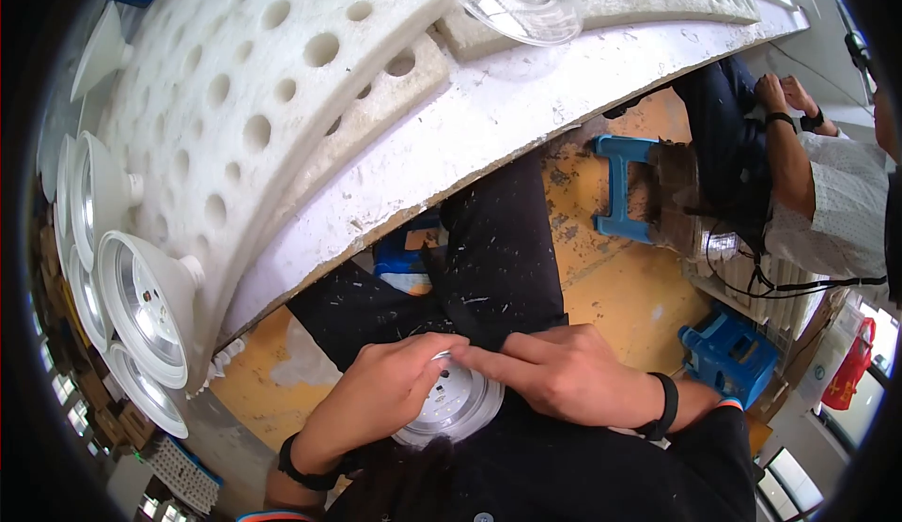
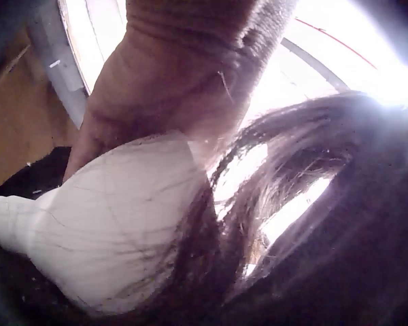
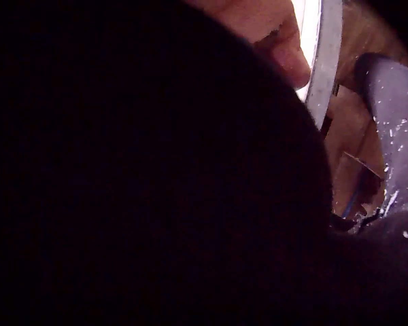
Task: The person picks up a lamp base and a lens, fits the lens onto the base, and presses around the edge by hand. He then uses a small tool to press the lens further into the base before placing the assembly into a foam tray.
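Observation:
A white LED reflector bulb (image 1: 458,411) is held over the lap, its face with small chips turned up. The left hand (image 1: 387,386) grips its left side, fingertips at the far rim. From the other side the right hand (image 1: 573,372) holds the rim, its index finger reaching to the left fingertips. In the left wrist view the bulb's white cone (image 2: 122,217) and narrow neck show below the left hand (image 2: 170,88), with hair hanging across. The right wrist view is mostly dark; a fingertip (image 3: 292,64) lies against the pale rim (image 3: 326,61).
White foam boards with holes (image 1: 225,90) lie on the white table (image 1: 413,165). Several reflector bulbs (image 1: 146,306) stand at the foam's left edge. A clear lens disc (image 1: 517,0) sits near the table edge. To the right are blue stools (image 1: 620,188) and a seated person (image 1: 799,174).

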### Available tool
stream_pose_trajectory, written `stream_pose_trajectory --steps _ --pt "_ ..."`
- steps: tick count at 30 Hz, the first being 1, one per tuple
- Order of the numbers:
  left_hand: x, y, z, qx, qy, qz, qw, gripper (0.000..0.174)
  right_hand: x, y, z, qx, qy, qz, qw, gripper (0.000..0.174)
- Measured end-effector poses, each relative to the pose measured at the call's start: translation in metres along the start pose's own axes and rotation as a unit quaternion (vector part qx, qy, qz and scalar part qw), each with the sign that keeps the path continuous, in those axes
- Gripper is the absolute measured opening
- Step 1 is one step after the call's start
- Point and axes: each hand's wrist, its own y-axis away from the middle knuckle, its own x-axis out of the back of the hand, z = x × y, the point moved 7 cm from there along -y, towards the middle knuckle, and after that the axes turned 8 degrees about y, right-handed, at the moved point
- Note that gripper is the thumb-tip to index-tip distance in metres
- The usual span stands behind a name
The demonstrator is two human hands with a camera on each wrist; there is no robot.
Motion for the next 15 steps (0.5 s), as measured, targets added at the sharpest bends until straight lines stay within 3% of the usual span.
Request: stream_pose_trajectory --steps 1,3,9,15 --pt "-0.001 -0.001 0.002 -0.014 -0.007 -0.009 1.0 0.026 0.001 -0.006 0.002 0.003 0.0 -0.001 1.0 0.063" --pt "0.001 -0.001 -0.001 -0.005 0.002 -0.004 1.0 0.026 0.004 -0.019 -0.001 0.062 0.009 -0.005 0.998 0.047" --pt "-0.003 -0.001 -0.002 -0.015 -0.002 -0.004 1.0 0.023 0.015 -0.007 0.004 0.051 0.065 -0.105 0.991 0.044" --pt "-0.008 -0.003 0.0 -0.048 -0.016 0.007 0.999 0.021 0.011 -0.026 -0.015 0.134 0.032 -0.051 0.989 0.04"
